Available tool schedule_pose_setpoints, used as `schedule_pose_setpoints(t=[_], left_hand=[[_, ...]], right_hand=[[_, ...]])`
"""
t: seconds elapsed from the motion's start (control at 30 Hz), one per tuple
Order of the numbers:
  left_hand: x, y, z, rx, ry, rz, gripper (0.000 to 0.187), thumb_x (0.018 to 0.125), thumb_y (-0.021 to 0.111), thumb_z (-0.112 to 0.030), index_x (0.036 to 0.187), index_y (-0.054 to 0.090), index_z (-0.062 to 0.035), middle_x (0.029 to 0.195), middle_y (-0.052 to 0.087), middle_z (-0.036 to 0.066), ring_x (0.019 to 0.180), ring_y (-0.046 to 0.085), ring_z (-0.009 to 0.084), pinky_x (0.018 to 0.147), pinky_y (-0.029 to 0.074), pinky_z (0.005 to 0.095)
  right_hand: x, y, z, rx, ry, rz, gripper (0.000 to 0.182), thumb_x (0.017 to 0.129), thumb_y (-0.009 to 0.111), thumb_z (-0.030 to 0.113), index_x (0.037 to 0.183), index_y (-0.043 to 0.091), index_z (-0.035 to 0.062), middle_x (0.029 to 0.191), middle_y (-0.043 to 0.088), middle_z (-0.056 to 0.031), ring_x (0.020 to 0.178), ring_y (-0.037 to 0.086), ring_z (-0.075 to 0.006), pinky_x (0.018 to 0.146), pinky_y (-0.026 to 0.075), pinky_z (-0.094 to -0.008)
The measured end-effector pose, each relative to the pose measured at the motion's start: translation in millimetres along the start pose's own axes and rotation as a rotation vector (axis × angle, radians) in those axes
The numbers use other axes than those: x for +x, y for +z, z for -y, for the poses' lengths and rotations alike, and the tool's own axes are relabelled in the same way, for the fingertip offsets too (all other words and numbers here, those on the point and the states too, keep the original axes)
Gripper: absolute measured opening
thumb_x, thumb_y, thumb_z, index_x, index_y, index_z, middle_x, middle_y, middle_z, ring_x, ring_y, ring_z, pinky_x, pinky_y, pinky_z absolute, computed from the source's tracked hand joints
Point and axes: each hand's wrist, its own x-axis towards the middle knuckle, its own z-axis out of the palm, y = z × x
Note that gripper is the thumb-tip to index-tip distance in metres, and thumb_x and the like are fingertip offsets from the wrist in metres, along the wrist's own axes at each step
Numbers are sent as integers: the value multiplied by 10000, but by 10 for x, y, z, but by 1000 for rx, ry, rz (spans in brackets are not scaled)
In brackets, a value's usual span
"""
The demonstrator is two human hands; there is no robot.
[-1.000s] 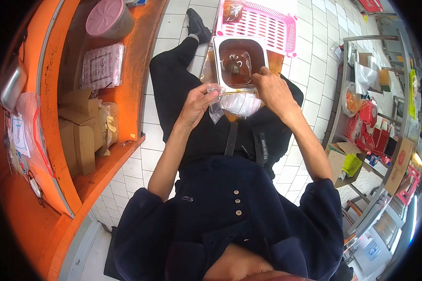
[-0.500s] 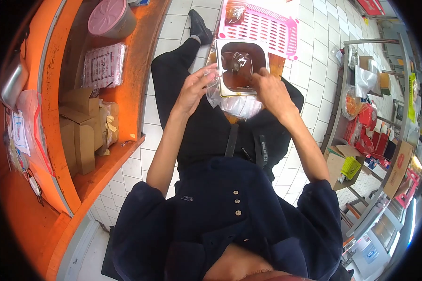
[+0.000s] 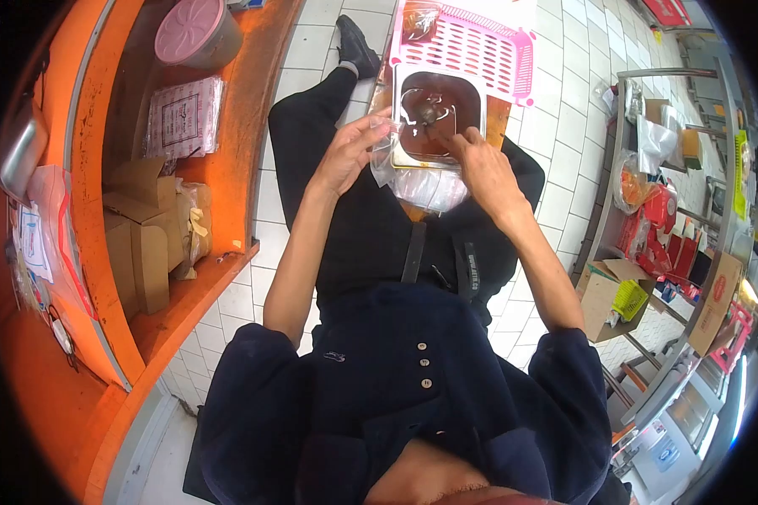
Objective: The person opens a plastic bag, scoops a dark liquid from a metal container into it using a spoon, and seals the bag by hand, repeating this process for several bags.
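Observation:
A square metal container (image 3: 483, 109) of brown liquid (image 3: 459, 97) stands between my knees. My left hand (image 3: 351, 154) is at its left side, with thumb and fingers pinched on a clear plastic bag (image 3: 382, 156). My right hand (image 3: 483, 168) is closed over the near right rim, fingers pointing down at the liquid. From those fingers a spoon-like utensil (image 3: 428, 113) reaches into the liquid; its rounded end lies near the middle, partly sunk. Its handle is mostly hidden by my hand. More clear plastic bags (image 3: 429, 189) lie in front of the container.
Beyond the container is a pink perforated basket (image 3: 524, 71) holding a filled bag of brown liquid (image 3: 420, 21). An orange shelf (image 3: 257, 109) on the left carries cardboard boxes (image 3: 150, 252) and a lidded bucket (image 3: 198, 34). A metal rack (image 3: 594, 227) with goods stands right.
The utensil's rounded end sits lower in the liquid, and the shine around it has spread. My right hand has shifted slightly down. My left hand stays at the bag.

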Motion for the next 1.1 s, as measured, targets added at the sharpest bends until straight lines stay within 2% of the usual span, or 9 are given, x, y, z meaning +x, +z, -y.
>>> schedule_pose_setpoints(t=[0.07,0.17,0.33,0.43,0.5,0.6,0.9,0.97,1.1], left_hand=[[-7,15,-30,12,-10,-12,546,979,674,-337,1354,580,49,1575,428,140,1328,527,207,1014,502,431],[8,-29,9,-11,-7,9,535,974,681,-347,1341,598,32,1584,422,136,1324,528,201,1010,495,417],[-14,26,21,1,0,-6,497,971,692,-336,1303,630,27,1549,456,154,1252,567,171,985,493,382],[-8,21,16,7,5,9,435,972,696,-326,1233,672,21,1550,442,181,1208,589,150,968,492,364],[-4,20,26,5,-4,18,395,972,697,-325,1183,697,10,1591,389,189,1219,583,154,971,489,369],[12,8,53,-23,10,14,395,973,696,-322,1183,697,13,1590,390,186,1223,584,160,979,486,368],[-17,24,30,-59,-6,2,701,979,696,-305,1505,422,70,1247,675,117,1168,617,157,981,489,340],[-19,24,37,-43,2,3,637,981,695,-304,1456,488,66,1376,608,142,1182,608,155,986,489,355],[-18,3,56,9,-14,19,548,961,690,-353,1361,596,10,1581,447,98,1277,528,165,1049,418,461]], right_hand=[[-74,-66,6,30,-48,24,163,894,515,-28,1015,624,-43,956,607,-234,817,689,-417,735,575,-498],[-114,-288,19,82,-56,69,145,889,528,-23,1000,618,-44,960,608,-232,818,688,-422,740,573,-497],[46,-133,-89,-21,186,-40,129,933,560,25,1024,632,-30,1003,622,-206,879,662,-435,769,533,-519],[113,19,57,-26,97,-70,103,883,542,-34,964,603,-52,1031,622,-250,810,706,-403,703,590,-477],[115,99,114,-8,147,-21,150,918,546,10,1047,616,-22,1044,608,-220,849,670,-427,766,553,-500],[66,95,138,-15,-21,14,205,892,542,-12,1066,649,-6,1013,604,-194,839,679,-404,766,550,-495],[103,-483,-81,-139,-112,191,231,880,600,30,1068,733,48,981,640,-169,853,691,-355,770,558,-459],[191,-465,-100,-262,-42,41,147,894,584,49,935,711,-12,986,664,-175,846,723,-334,717,596,-432],[210,-336,-143,-372,10,9,118,877,610,55,891,704,-14,950,676,-179,838,734,-321,675,606,-405]])
